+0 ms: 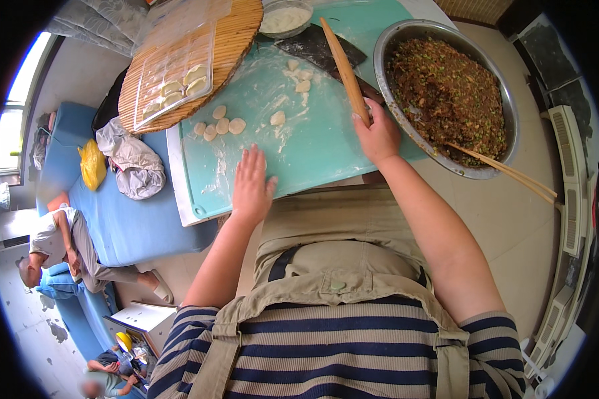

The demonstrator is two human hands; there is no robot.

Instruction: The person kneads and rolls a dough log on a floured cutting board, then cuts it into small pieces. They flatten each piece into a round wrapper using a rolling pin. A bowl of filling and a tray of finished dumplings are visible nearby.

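Observation:
My right hand (378, 130) grips the lower end of a tapered wooden rolling pin (343, 67), which slants up and to the left above the mat. Fingers extended, my left hand (252, 184) is over the near left part of the green mat (309, 167), and nothing shows in its grasp. Several flattened dough pieces (222, 125) lie just beyond its fingertips. One lone dough piece (277, 118) sits mid-mat, and a few more dough lumps (303, 86) are farther back. White flour streaks the mat's surface. Behind the rolling pin lies a dark cleaver-like blade (319, 49), partly covered.
A large metal basin (379, 55) of chopped filling (447, 95) stands at right, with wooden chopsticks (504, 169) resting in it. Folded dumplings (172, 92) fill part of a clear plastic tray (210, 65) on a round slatted board (234, 65). A flour bowl (285, 20) is behind. Two people sit at left.

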